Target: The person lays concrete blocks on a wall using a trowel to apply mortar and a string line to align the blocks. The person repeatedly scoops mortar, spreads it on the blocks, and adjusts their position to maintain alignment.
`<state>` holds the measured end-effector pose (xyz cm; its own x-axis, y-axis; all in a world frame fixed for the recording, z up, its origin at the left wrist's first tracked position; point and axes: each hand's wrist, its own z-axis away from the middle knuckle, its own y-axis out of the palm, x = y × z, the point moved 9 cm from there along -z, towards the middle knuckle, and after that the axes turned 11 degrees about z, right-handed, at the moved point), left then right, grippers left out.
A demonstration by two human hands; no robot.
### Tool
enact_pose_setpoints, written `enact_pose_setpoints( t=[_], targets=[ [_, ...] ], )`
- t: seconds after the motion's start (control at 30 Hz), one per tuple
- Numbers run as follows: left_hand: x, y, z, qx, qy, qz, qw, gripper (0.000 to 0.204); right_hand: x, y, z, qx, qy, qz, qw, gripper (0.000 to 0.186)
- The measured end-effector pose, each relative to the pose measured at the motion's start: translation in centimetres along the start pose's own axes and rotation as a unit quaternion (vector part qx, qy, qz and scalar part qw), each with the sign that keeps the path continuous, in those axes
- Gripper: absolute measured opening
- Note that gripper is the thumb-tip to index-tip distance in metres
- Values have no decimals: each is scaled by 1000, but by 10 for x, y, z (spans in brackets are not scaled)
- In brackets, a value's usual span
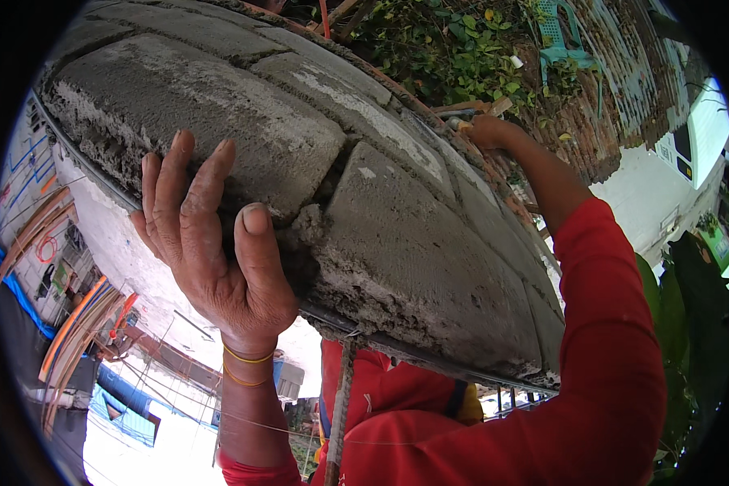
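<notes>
- Your left hand [215, 259] lies with its back toward you, fingers slightly apart and pointing up the picture, thumb set off to the right; it rests over the near edge of a grey block [219, 113] without closing around it.
- Your right hand [492, 132] is curled at the far side of the blockwork, beside a pale-ended object [459, 123]; you cannot tell whether the fingers are clamped on it, since they are mostly hidden.
- The grey block sits at the upper left of the wall, next to a second block [417, 255], with rough mortar [306, 227] in the joint between them, just right of your left thumb.
- A dark rod [109, 185] follows the near edge of the wall; a rusty upright bar [342, 405] stands below it.
- Yellow bands [247, 356] circle your left wrist; your sleeves [603, 300] are red.
- Farther off, past the wall, are leafy plants [454, 49], a green plastic chair [560, 40] and rusty corrugated sheets [595, 130].
</notes>
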<state>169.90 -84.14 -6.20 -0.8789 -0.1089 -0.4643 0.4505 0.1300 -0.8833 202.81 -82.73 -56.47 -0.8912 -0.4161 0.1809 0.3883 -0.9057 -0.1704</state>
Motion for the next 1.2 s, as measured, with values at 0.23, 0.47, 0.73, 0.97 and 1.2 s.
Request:
enact_pose_setpoints(
  t=[0.23, 0.47, 0.73, 0.97, 1.2],
  targets=[
    [-3, 5, 1, 24, 24, -11, 999, 48, -1, 28, -32, -1, 61, -105, 993, 54],
    [1, 10, 0, 2, -1, 43, 999, 49, -108, 178, 14, 56, 100, -117, 986, 47],
    [2, 9, 0, -9, -4, 42, 999, 50, -108, 158, 42, 23, 53, -86, 995, 55],
    [18, 4, 7, -32, -73, 120, 990, 50, -103, 179, 22, -63, 39, -121, 990, 59],
    [17, -9, 16, -20, -64, 84, 994, 51, -238, 358, 126, 239, 224, 111, 938, 39]
  ],
)
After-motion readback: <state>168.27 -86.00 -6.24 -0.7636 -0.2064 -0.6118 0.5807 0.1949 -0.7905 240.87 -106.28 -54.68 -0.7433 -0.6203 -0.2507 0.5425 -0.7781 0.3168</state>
